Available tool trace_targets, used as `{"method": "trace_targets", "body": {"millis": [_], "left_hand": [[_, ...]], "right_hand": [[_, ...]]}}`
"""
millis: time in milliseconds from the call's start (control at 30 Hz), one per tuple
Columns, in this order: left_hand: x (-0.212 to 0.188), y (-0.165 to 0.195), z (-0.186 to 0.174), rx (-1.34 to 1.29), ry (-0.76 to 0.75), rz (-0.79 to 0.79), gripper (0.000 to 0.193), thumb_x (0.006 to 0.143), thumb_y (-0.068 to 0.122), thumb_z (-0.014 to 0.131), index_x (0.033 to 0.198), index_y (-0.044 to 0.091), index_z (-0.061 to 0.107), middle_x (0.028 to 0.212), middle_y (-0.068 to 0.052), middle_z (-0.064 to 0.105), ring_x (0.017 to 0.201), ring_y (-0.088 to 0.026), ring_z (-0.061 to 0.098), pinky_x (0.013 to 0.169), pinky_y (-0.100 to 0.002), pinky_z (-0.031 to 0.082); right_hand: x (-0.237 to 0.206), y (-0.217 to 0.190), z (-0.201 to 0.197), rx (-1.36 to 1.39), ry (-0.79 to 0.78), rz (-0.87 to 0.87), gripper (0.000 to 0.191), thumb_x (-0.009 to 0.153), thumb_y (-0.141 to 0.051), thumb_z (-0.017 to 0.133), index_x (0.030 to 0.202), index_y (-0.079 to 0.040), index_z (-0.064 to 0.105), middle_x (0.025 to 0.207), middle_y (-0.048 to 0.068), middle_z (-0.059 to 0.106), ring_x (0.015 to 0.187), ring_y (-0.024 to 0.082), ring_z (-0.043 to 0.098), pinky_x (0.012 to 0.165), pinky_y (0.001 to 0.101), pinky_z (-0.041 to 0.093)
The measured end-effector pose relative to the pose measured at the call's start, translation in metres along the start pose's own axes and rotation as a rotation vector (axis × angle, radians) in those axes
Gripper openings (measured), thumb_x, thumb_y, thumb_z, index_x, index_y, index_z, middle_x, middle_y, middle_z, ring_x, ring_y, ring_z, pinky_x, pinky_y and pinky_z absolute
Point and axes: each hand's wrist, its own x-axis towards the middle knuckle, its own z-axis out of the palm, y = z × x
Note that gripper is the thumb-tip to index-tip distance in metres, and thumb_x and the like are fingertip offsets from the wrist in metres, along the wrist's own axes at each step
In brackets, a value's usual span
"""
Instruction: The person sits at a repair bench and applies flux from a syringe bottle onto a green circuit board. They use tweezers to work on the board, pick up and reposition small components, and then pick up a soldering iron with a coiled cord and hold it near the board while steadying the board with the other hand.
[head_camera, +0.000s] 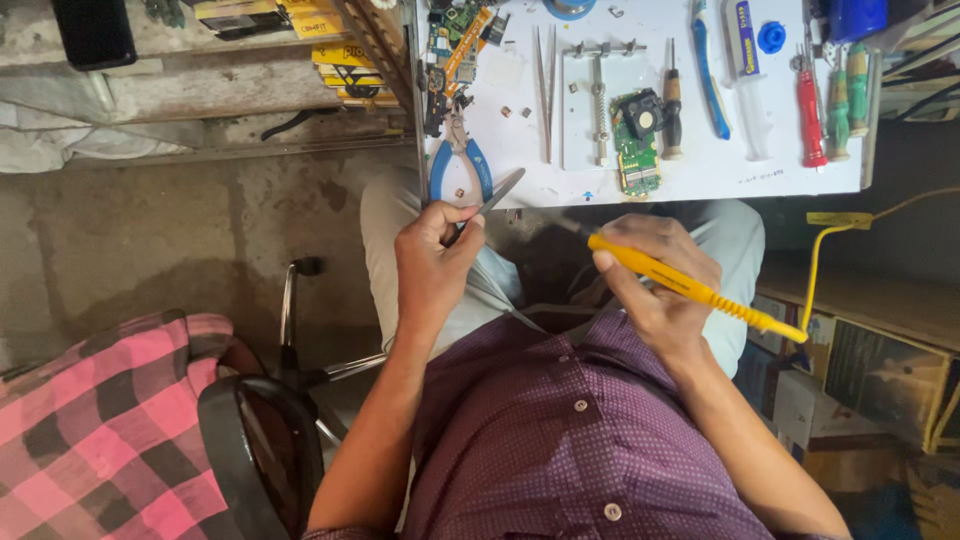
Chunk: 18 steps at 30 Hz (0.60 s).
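Note:
My left hand (432, 255) is closed around metal tweezers (497, 194), whose tips point up toward the edge of the white table (700, 180). In my right hand (655, 275) is a yellow soldering iron (690, 288); its dark tip points left and its yellow cord trails off to the right. Both hands hover over my lap, just below the table's edge. A small green circuit board (636, 142) lies on a white clamp plate (600, 100) on the table above them.
Blue-handled pliers (460, 165), long tweezers (546, 90), several screwdrivers (812, 110), a syringe (748, 70) and loose boards lie on the table. Another person's pink checked sleeve (90, 400) and a black stool (260, 450) are at lower left. Cardboard boxes (860, 370) stand at right.

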Motion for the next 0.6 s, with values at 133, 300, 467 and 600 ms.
{"method": "trace_targets", "body": {"millis": [133, 300, 467, 600], "left_hand": [[-0.0005, 0.0019, -0.0001, -0.003, -0.004, 0.006, 0.009, 0.093, 0.006, 0.073, 0.097, -0.002, 0.072, 0.059, 0.009, 0.044, 0.055, 0.001, 0.035, 0.049, -0.023, 0.028], [-0.0007, 0.0030, 0.0006, 0.035, 0.010, 0.038, 0.010, 0.092, 0.006, 0.073, 0.098, -0.002, 0.073, 0.059, 0.009, 0.042, 0.056, 0.001, 0.034, 0.049, -0.023, 0.028], [-0.0009, 0.0026, 0.0012, 0.001, 0.003, 0.001, 0.009, 0.092, 0.006, 0.073, 0.097, -0.002, 0.073, 0.060, 0.010, 0.042, 0.057, 0.000, 0.033, 0.050, -0.023, 0.028], [-0.0001, 0.0009, 0.0003, 0.007, -0.006, 0.008, 0.009, 0.092, 0.006, 0.073, 0.097, -0.002, 0.073, 0.059, 0.010, 0.043, 0.056, 0.001, 0.034, 0.049, -0.023, 0.028]], "right_hand": [[0.0003, -0.0005, 0.0004, 0.011, 0.012, -0.005, 0.018, 0.091, 0.000, 0.079, 0.107, 0.000, 0.071, 0.108, 0.016, 0.073, 0.100, 0.026, 0.073, 0.089, 0.0324, 0.058], [0.0020, -0.0005, -0.0007, -0.051, 0.005, -0.068, 0.018, 0.092, 0.000, 0.079, 0.108, 0.001, 0.071, 0.108, 0.015, 0.073, 0.101, 0.027, 0.072, 0.090, 0.0335, 0.058], [0.0027, -0.0013, -0.0004, -0.074, 0.000, -0.124, 0.017, 0.091, 0.000, 0.080, 0.105, 0.001, 0.070, 0.105, 0.015, 0.073, 0.098, 0.025, 0.073, 0.086, 0.0329, 0.058], [0.0013, -0.0048, -0.0001, -0.029, -0.013, -0.086, 0.017, 0.092, -0.001, 0.078, 0.107, 0.001, 0.071, 0.107, 0.015, 0.073, 0.100, 0.025, 0.073, 0.088, 0.0333, 0.058]]}}
